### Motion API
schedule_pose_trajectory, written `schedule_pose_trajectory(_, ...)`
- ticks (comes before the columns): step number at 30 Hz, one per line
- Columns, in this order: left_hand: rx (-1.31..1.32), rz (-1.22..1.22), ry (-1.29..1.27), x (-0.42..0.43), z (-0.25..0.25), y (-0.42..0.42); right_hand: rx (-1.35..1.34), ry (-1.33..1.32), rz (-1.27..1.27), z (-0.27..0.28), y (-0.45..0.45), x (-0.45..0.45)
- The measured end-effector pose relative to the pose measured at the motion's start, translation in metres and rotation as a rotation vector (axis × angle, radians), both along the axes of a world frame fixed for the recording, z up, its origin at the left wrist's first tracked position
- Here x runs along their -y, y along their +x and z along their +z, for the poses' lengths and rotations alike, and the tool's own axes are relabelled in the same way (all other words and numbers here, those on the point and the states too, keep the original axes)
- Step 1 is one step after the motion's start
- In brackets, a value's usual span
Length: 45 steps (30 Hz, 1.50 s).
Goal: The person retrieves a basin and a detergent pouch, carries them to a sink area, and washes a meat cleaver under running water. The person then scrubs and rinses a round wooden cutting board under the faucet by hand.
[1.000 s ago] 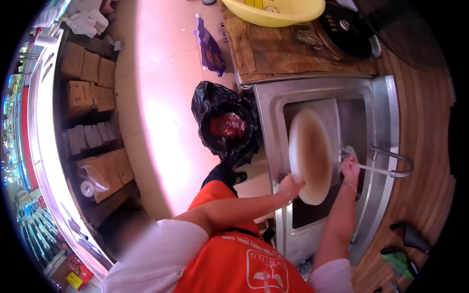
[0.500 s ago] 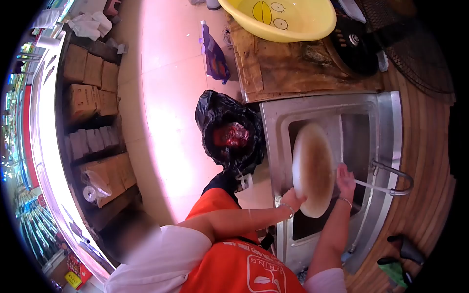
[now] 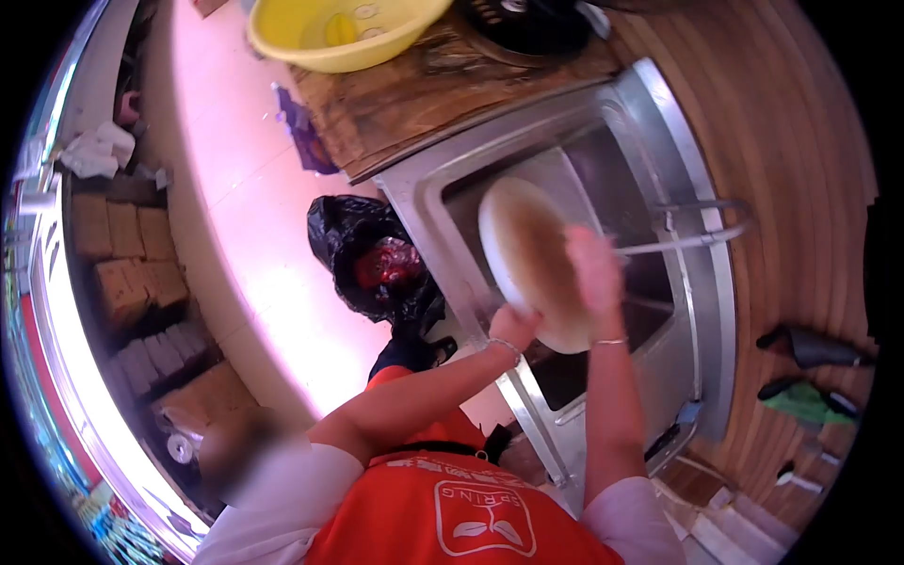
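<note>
A round white board (image 3: pixel 527 254) with a brown-stained face stands tilted over the sink basin. My left hand (image 3: pixel 515 327) grips its lower edge, with the fingers closed around the rim. Against the right part of its face is my right hand (image 3: pixel 596 273), smeared by motion. Whether that hand holds anything cannot be made out. The curved metal faucet (image 3: pixel 702 240) reaches from the right towards my right hand. Around the board lies the steel sink (image 3: pixel 428 184).
A yellow basin (image 3: pixel 330 47) and a black appliance (image 3: pixel 527 28) rest on the wooden counter (image 3: pixel 377 113). On the floor stands a bin lined with a black bag (image 3: pixel 344 226). Green and black cloth-like items (image 3: pixel 805 400) lie at the right. Shelved cardboard boxes (image 3: pixel 132 287) line the left.
The view has turned and shifted, so the sink appears tilted and further left. My right hand has moved from beside the faucet onto the board's face. My left hand still grips the board.
</note>
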<state>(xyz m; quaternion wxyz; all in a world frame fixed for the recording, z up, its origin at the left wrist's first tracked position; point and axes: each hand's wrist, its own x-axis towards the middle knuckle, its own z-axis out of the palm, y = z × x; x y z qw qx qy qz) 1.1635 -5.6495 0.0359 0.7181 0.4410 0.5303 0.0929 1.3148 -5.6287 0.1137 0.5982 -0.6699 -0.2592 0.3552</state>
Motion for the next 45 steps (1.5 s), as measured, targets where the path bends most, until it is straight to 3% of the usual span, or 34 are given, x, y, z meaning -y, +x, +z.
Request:
schedule_pose_trajectory(1, -0.034, -0.058, 0.024, -0.003, 0.007, -0.001, 0.204, -0.229, 0.245, 0.011, -0.023, -0.010)
schedule_pose_trajectory(2, -0.069, -0.118, 0.049, -0.005, 0.012, -0.002, 0.027, -0.127, 0.483, 0.009, -0.048, -0.017)
schedule_pose_trajectory(4, -0.113, -0.122, 0.171, -0.005, 0.015, -0.005, 0.575, -0.121, 0.652, -0.022, -0.048, -0.032)
schedule_pose_trajectory(5, -0.058, -0.137, 0.127, -0.020, 0.055, -0.011, 0.606, -0.232, 0.658, -0.027, -0.040, -0.037)
schedule_pose_trajectory(6, -0.050, -0.143, 0.213, -0.016, 0.035, -0.012, 0.631, -0.338, 0.662, -0.033, -0.027, -0.041)
schedule_pose_trajectory(7, -0.048, -0.174, 0.211, -0.021, 0.046, -0.013, 0.514, -0.285, 0.566, -0.076, -0.005, -0.043)
schedule_pose_trajectory(9, -0.052, -0.202, 0.273, -0.029, 0.054, -0.013, 0.398, -0.572, 0.373, -0.140, 0.046, -0.022)
schedule_pose_trajectory(12, -0.093, -0.265, 0.405, -0.040, 0.045, -0.012, 0.347, -0.684, 0.162, -0.182, 0.088, 0.029)
schedule_pose_trajectory(15, -0.159, -0.438, 0.529, -0.055, 0.077, 0.003, -0.733, -0.138, -0.393, -0.089, 0.077, 0.035)
schedule_pose_trajectory(18, -0.238, -0.575, 0.695, -0.054, 0.108, 0.019, -1.115, 0.476, -0.047, -0.121, 0.095, 0.024)
schedule_pose_trajectory(20, -0.289, -0.619, 0.755, -0.054, 0.111, 0.028, -0.600, 0.294, -0.408, -0.066, 0.064, 0.000)
schedule_pose_trajectory(22, -0.314, -0.674, 0.778, -0.056, 0.118, 0.037, 0.162, 0.283, -0.151, -0.008, 0.027, -0.006)
schedule_pose_trajectory(25, -0.317, -0.769, 0.841, -0.064, 0.125, 0.046, 0.643, 0.098, 0.170, 0.000, 0.025, -0.009)
schedule_pose_trajectory(28, -0.268, -0.820, 0.870, -0.073, 0.135, 0.052, 0.634, 0.071, 0.125, -0.058, 0.073, -0.015)
schedule_pose_trajectory(30, -0.222, -0.834, 0.870, -0.080, 0.137, 0.055, 0.496, 0.127, 0.035, -0.154, 0.114, -0.008)
schedule_pose_trajectory(31, -0.192, -0.840, 0.859, -0.085, 0.140, 0.057, 0.124, -0.180, 0.083, -0.134, 0.116, 0.010)
schedule_pose_trajectory(33, -0.167, -0.845, 0.909, -0.096, 0.133, 0.059, -0.035, -0.651, 0.152, -0.130, 0.114, 0.038)
schedule_pose_trajectory(34, -0.148, -0.849, 0.930, -0.100, 0.130, 0.060, 0.189, -0.825, 0.179, -0.138, 0.111, 0.043)
schedule_pose_trajectory(37, -0.083, -0.838, 0.930, -0.107, 0.128, 0.070, 0.046, -0.786, -0.338, -0.120, 0.085, 0.049)
schedule_pose_trajectory(39, -0.107, -0.870, 0.943, -0.109, 0.127, 0.074, 0.167, -0.196, -0.286, -0.064, 0.058, 0.051)
schedule_pose_trajectory(41, -0.104, -0.903, 0.967, -0.110, 0.131, 0.078, 0.279, -0.067, -0.270, -0.006, 0.030, 0.033)
schedule_pose_trajectory(43, -0.076, -0.934, 0.996, -0.106, 0.138, 0.083, 0.603, 0.014, -0.131, 0.033, 0.024, 0.018)
schedule_pose_trajectory(45, -0.058, -0.974, 1.025, -0.099, 0.142, 0.088, 0.823, 0.065, -0.052, 0.036, 0.037, 0.012)
